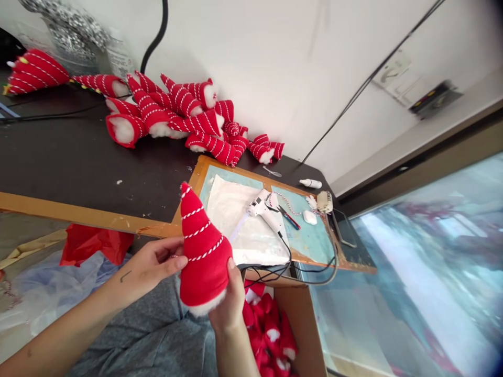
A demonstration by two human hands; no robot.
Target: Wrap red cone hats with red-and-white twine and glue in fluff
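Observation:
A stuffed red felt cone (204, 280) is held up above my lap, its tip pointing up and white fluffy stuffing showing at its base. Red-and-white twisted cord (206, 255) winds around its upper part, while the lower part is plain red. My right hand (231, 301) grips the cone from the right side and below. On its left side, my left hand (159, 264) is closed with thumb and fingers pinching the cord against the cone. Behind the cone, a white glue gun (268, 213) lies on a white sheet (223, 201) over a light-blue board (310, 243).
Several cord-wrapped red cones (157, 112) are piled along the wall on the dark table (78, 157). A cardboard box (304, 319) of plain red cones stands below the table edge. Around the glue gun lie a pen-like tool (291, 220), cables and a white bottle (310, 183).

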